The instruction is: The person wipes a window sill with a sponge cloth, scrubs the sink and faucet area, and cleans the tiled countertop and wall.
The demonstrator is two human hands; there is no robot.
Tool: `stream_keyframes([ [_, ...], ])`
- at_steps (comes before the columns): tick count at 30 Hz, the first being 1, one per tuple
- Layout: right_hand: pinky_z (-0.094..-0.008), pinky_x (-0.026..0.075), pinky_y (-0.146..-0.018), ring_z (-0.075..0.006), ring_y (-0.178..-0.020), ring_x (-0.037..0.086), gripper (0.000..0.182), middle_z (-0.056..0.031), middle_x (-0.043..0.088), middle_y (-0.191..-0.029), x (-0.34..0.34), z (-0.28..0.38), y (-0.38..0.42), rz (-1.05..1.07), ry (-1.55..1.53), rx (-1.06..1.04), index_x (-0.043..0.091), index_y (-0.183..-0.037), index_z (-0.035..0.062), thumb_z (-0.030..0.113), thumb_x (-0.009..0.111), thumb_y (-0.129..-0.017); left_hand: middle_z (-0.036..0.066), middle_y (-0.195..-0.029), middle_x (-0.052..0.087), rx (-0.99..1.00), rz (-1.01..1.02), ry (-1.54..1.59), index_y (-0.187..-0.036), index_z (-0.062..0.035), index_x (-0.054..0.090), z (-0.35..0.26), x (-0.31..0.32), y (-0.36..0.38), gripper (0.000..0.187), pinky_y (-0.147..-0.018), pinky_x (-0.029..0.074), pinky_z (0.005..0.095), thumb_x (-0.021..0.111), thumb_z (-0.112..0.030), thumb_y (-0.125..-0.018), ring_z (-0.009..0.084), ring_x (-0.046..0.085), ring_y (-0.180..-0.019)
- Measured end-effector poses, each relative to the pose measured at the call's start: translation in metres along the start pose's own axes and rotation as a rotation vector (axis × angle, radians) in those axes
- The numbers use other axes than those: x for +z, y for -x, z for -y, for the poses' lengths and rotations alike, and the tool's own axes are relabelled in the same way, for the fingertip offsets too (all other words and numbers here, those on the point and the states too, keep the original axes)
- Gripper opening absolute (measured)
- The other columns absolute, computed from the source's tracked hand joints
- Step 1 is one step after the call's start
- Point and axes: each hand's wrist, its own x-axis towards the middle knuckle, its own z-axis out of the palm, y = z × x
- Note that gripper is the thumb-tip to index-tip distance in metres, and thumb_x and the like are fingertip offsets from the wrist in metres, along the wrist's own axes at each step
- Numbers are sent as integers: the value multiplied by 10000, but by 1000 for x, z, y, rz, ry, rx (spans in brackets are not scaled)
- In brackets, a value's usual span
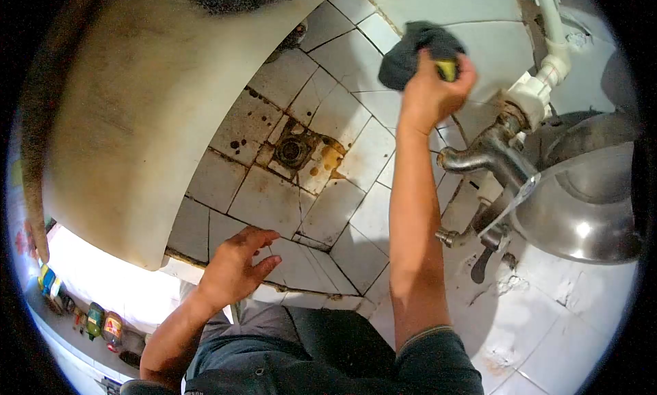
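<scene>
My right hand (432, 88) is raised toward the far tiled wall and is closed around a dark grey cloth (410, 49), with a bit of something yellow (447, 69) showing between the fingers. The cloth is pressed near the white wall tiles beside the pipe. My left hand (236, 261) rests flat with fingers apart on the white tiled ledge (301, 265) in front of me and holds nothing.
A stained tiled floor with a round drain (292, 150) lies below. A metal tap (482, 155) and white pipe (547, 66) are at right, over a steel basin (582, 210). A large beige surface (150, 114) fills the left. Several bottles (96, 320) stand low left.
</scene>
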Motion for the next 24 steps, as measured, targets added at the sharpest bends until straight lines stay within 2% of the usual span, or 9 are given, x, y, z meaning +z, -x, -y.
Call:
stream_keyframes([
  [3, -349, 453, -883, -234, -965, 562, 416, -131, 578, -1036, 4, 13, -4, -74, -150, 171, 535, -1025, -10, 66, 778, -696, 151, -1014, 630, -19, 19, -38, -1155, -32, 595, -4, 0, 0, 375, -756, 538, 347, 710, -96, -804, 265, 642, -916],
  [7, -396, 460, -856, -294, -908, 575, 415, -140, 573, -1011, 6, -15, 7, 38, 42, -112, 528, -1024, 13, 12, 757, -678, 166, -1001, 637, -8, -11, -25, -1129, -32, 605, -6, 0, 0, 354, -740, 537, 357, 713, -103, -800, 285, 652, -897],
  [10, -330, 467, -886, -256, -1037, 549, 494, -170, 567, -1130, -21, 37, -17, 27, -371, 276, 515, -1125, -26, 156, 758, -736, 179, -989, 643, 13, -35, -30, -1105, -30, 615, -5, 0, -1, 335, -725, 533, 361, 717, -107, -795, 297, 657, -878],
  [11, -309, 465, -896, -242, -1011, 575, 511, -211, 551, -1204, -26, 32, -29, 54, -182, 559, 501, -1199, -54, 236, 688, -822, 178, -990, 643, 2, -23, -40, -1105, -31, 616, -5, 1, -1, 333, -723, 534, 358, 716, -106, -796, 293, 658, -878],
  [13, -303, 464, -899, -239, -961, 606, 488, -206, 593, -1170, -15, 23, -32, -202, -483, 261, 532, -1192, -79, 288, 622, -883, 177, -990, 643, -13, -14, -37, -1105, -27, 617, -7, 2, -1, 333, -725, 535, 357, 715, -107, -797, 293, 658, -883],
  [19, -328, 471, -881, -237, -983, 605, 457, -168, 603, -1185, 5, 71, -39, -204, -526, 415, 552, -1175, -67, 265, 642, -875, 177, -999, 644, -15, 5, -18, -1104, -16, 615, -6, 1, 1, 333, -733, 542, 350, 714, -113, -801, 289, 659, -894],
  [20, -337, 482, -846, -253, -938, 601, 423, -201, 575, -1177, 5, 68, -40, 47, 151, 299, 553, -1142, -43, 171, 700, -808, 176, -1000, 644, -28, 9, 4, -1105, -16, 614, -6, 0, 0, 335, -734, 543, 348, 715, -115, -801, 288, 659, -896],
  [21, -344, 467, -858, -268, -923, 584, 395, -187, 579, -1082, 26, 86, -37, -491, -296, 109, 571, -1058, -22, 93, 752, -726, 176, -1000, 644, -33, 9, -13, -1105, -16, 614, -6, -1, 0, 335, -734, 543, 348, 715, -115, -801, 288, 659, -896],
  [24, -339, 409, -931, -248, -983, 535, 412, -116, 551, -1035, 50, 67, -41, -253, -367, -279, 558, -1015, -5, 37, 783, -672, 150, -1036, 630, -14, 38, -99, -1127, -32, 608, -6, 0, 0, 336, -771, 553, 344, 708, -96, -813, 276, 655, -918],
])
